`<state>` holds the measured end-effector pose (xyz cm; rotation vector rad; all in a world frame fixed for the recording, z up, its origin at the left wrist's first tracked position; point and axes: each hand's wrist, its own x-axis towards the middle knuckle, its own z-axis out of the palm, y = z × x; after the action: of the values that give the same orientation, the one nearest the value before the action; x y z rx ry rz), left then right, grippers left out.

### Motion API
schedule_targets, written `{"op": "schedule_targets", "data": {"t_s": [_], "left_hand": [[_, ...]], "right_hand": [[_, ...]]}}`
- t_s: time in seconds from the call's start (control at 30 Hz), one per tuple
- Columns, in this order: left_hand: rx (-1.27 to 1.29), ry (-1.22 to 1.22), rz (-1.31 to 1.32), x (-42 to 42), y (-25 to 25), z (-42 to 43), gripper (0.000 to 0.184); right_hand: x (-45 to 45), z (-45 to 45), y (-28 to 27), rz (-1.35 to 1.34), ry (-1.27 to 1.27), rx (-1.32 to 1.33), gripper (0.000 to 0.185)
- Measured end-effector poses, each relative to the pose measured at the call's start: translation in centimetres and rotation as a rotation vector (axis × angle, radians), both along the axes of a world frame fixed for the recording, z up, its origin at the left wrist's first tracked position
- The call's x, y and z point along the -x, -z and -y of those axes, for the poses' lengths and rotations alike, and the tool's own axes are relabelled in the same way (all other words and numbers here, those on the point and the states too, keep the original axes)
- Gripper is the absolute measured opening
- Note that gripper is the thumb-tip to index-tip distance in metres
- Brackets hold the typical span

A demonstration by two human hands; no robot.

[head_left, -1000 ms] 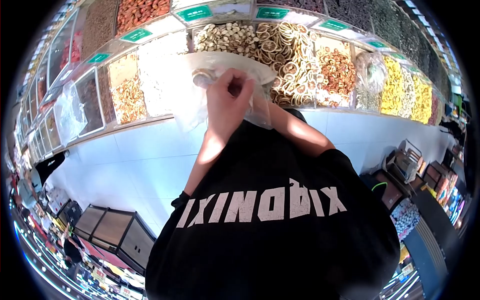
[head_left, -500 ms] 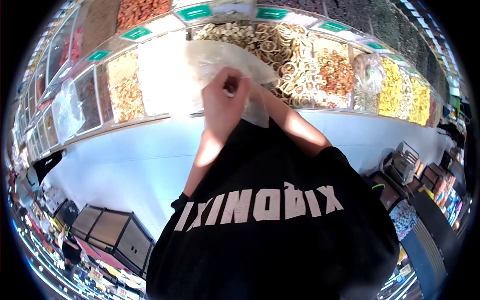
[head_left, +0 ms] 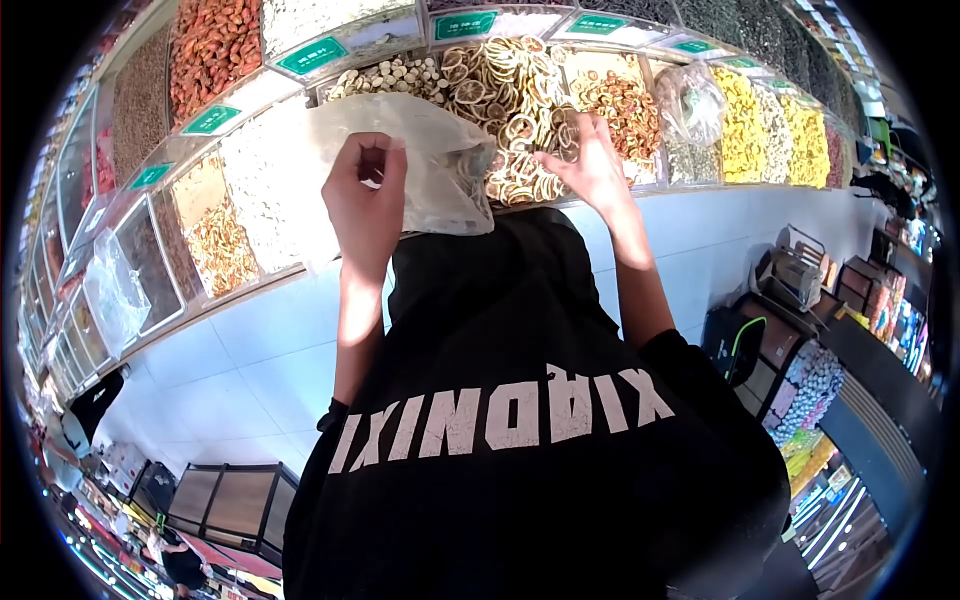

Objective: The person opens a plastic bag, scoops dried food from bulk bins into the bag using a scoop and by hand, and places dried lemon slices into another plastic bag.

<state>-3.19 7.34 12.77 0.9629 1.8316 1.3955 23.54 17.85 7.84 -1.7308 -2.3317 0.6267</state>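
Note:
My left hand (head_left: 368, 205) is closed on the edge of a translucent plastic bag (head_left: 440, 165), which spreads to the right, its mouth facing right. Over the bin of dried lemon slices (head_left: 505, 85), my right hand (head_left: 595, 170) has its fingers apart and holds nothing. Whether its fingertips touch the slices I cannot tell. Behind the bag lie small pale dried slices (head_left: 385, 80). To the right of the lemon slices is a bin of reddish-brown dried pieces (head_left: 618, 105).
Clear bins with green labels (head_left: 312, 55) run along the counter. A crumpled plastic bag (head_left: 692, 100) lies on a bin at the right, and another plastic bag (head_left: 118, 290) hangs at the left. Yellow dried flowers (head_left: 740, 125) fill a bin further right. Below is the white counter front (head_left: 250, 340).
My hands have moved apart: the right came out from behind the left and the bag to the lemon slices. My left hand shifted left with the bag, which now spreads wider.

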Motion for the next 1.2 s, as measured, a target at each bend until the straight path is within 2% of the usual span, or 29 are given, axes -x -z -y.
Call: {"op": "schedule_targets", "data": {"t_s": [0.07,0.13,0.17,0.27,0.3,0.4,0.43,0.63,0.77,0.93,1.03,1.2], "left_hand": [[-0.009,0.016,-0.069,-0.9,-0.4,-0.1,0.012],[-0.013,0.031,-0.138,-1.4,-0.7,0.2,0.021],[0.013,0.086,-0.167,-1.4,-0.4,0.6,0.04],[-0.038,0.181,-0.317,-2.0,-0.3,0.8,0.052],[-0.008,0.263,-0.387,-1.9,0.0,0.9,0.061],[0.098,0.386,-0.528,-2.2,0.5,1.1,0.063],[0.142,0.389,-0.48,-2.4,0.0,1.1,0.063],[-0.013,0.257,-0.518,-4.0,-0.5,0.0,0.051],[-0.07,0.376,-0.605,-5.2,-0.2,-1.5,0.036],[-0.013,0.667,-0.661,-8.3,2.8,-2.0,0.024],[-0.01,0.602,-0.722,-9.4,3.8,-1.9,0.032],[0.138,0.537,-0.811,-9.7,5.9,-2.2,0.048]], "right_hand": [[0.0,-1.0,0.9,-0.083,0.04,0.003,0.079],[1.0,-2.0,0.9,-0.112,0.033,-0.029,0.092],[1.6,-2.8,1.3,-0.1,0.054,0.008,0.097],[3.9,-4.4,0.6,0.073,0.057,0.136,0.114],[4.7,-4.8,0.3,0.111,0.054,0.18,0.12],[5.6,-5.7,2.3,0.112,0.022,0.265,0.124],[5.8,-5.9,3.1,0.14,0.013,0.266,0.122],[6.1,-5.8,4.8,0.179,-0.015,0.218,0.103],[5.7,-6.0,5.4,0.144,-0.007,0.165,0.093],[6.9,-6.1,5.9,0.2,0.085,0.209,0.094],[7.6,-6.6,5.8,0.21,0.143,0.275,0.089],[7.1,-6.7,6.4,0.216,0.111,0.163,0.079]]}}
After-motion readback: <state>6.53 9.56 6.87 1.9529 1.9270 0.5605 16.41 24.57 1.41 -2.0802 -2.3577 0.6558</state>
